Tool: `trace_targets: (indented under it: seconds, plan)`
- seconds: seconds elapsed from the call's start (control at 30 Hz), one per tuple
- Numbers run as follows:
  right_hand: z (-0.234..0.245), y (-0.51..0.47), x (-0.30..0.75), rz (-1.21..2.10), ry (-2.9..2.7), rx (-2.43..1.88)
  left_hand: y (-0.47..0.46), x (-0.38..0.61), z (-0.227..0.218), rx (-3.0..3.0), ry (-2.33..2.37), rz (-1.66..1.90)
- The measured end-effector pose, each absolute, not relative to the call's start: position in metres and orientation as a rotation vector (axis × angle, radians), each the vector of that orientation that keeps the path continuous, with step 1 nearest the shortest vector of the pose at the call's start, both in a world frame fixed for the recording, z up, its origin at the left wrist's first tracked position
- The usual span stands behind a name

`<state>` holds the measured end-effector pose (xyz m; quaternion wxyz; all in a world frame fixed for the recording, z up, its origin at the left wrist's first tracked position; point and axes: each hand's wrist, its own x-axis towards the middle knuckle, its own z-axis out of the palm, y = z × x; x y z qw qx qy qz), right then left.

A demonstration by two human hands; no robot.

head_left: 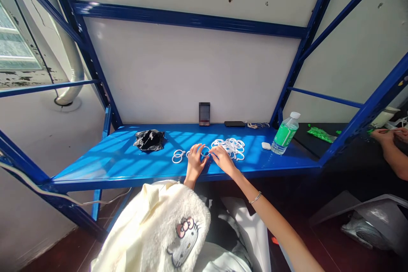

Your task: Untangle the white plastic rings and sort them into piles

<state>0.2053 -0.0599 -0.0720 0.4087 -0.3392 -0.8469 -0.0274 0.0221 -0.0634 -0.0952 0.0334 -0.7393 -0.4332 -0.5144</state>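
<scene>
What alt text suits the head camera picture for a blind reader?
A person's left hand and right hand meet at a white ring over a blue table, beside a pile of similar rings. A bottle is farther right.

Clear bottle [284,134], green label [284,136], white cap [295,115], right end of blue tabletop [108,159], small white case [266,145] beside it, dark upright device [204,114] against pale wall [191,68], black slab [235,123], cable bundle [255,125], green packet [321,134] farther right

White rings [234,148], bright blue table [98,163].
The table shows darker shadow streaks. Frame [191,19]: navy. Plastic [149,140]: black. Bottle label [284,135]: green; cap [295,115]: white. Fleece [149,229]: cream, grey cat motif [186,242], pink bow [185,227].
</scene>
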Motion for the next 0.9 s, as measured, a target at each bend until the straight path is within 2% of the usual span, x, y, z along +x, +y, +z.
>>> trace_targets:
  seconds: [0.4,0.9]
  plan:
    - [-0.064,-0.073,0.206,-0.018,-2.024,-0.774,-0.074,0.026,-0.086,-2.42,-1.295,-1.822]
    - [-0.066,-0.072,0.207,0.022,-1.954,-0.776,-0.075,0.022,-0.085,-2.445,-1.381,-1.82]
